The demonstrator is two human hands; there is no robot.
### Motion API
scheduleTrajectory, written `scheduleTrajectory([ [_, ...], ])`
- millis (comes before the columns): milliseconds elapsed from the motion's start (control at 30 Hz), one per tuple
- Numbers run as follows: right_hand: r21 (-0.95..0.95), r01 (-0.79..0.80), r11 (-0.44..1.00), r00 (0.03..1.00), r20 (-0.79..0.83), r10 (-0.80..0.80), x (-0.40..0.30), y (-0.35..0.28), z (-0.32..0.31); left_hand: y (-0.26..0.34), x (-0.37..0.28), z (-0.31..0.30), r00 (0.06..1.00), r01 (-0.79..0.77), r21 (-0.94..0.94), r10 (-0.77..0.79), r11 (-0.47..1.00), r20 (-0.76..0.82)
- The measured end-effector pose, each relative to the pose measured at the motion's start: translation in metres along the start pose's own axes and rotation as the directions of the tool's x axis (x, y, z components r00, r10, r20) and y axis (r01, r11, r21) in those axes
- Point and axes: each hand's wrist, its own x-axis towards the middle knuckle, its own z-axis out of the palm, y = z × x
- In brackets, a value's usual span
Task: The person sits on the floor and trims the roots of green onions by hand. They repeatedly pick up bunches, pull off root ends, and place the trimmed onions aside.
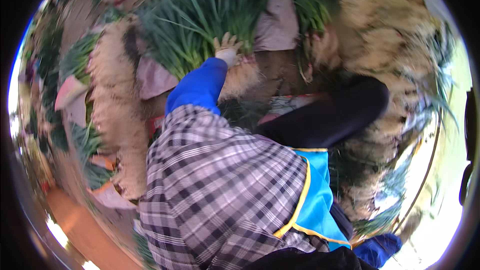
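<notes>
My left hand (227, 49), in a pale glove and a blue oversleeve, lies with its fingers spread on the lower stems of a large heap of green onions (210, 11). It is not closed around them. Pale, hairy roots (240, 77) stick out just below the hand, beside reddish bulb ends. My right hand is out of view; a piece of blue cloth (378, 249) shows at the lower right, and whether it is a sleeve I cannot tell.
At the left stands a long stack of onions, roots (116, 112) facing inward. More bundled roots (386, 41) are piled at the right. Pinkish sheets (279, 18) lie beside the heap. My dark-clad bent leg (326, 116) extends right of centre. A curved cord (427, 180) runs along the right.
</notes>
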Motion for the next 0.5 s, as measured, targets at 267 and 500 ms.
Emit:
scheduleTrajectory([
  [267,0.407,0.08,0.91,0.974,-0.226,0.016,0.047,0.29,0.168,0.272,-0.068,-0.179,0.836,-0.469,-0.86,0.212,-0.2,-0.506],
  [500,0.354,0.112,0.928,0.888,-0.455,0.066,0.021,0.363,0.205,0.57,-0.132,-0.077,0.351,-0.183,-0.933,0.907,0.311,0.234],
])
